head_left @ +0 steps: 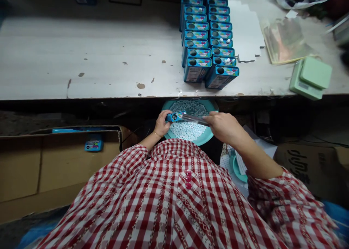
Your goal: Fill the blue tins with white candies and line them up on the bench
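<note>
pinched in the left hand (163, 124) was a small blue tin (175, 116), fingers wrapped around its far side, while the right hand (225, 127) was closed around a clear plastic tube (195, 119). tin's long axis lay roughly level across the view, its right end slightly raised, and a round opening was seen on its top face. tube was held nearly in line with it, pointing left, its end at or just beside the tin's right end; contact could not be told. both were held over a round teal tray (202, 141) heaped with white mints (187, 130), below the front edge of a worn white table (54, 59).

rows of upright blue tins (209, 41) stood on the table, some with mints on top. flat white card blanks (247, 30), a clear sheet pack (285, 39) and a green digital scale (309, 78) lay to the right. a cardboard box (54, 161) holding a blue tin (93, 145) was seen on the left. tin labels seemed to read "caramelle"; other print was too small. black print on a carton (305, 165) could not be read.
</note>
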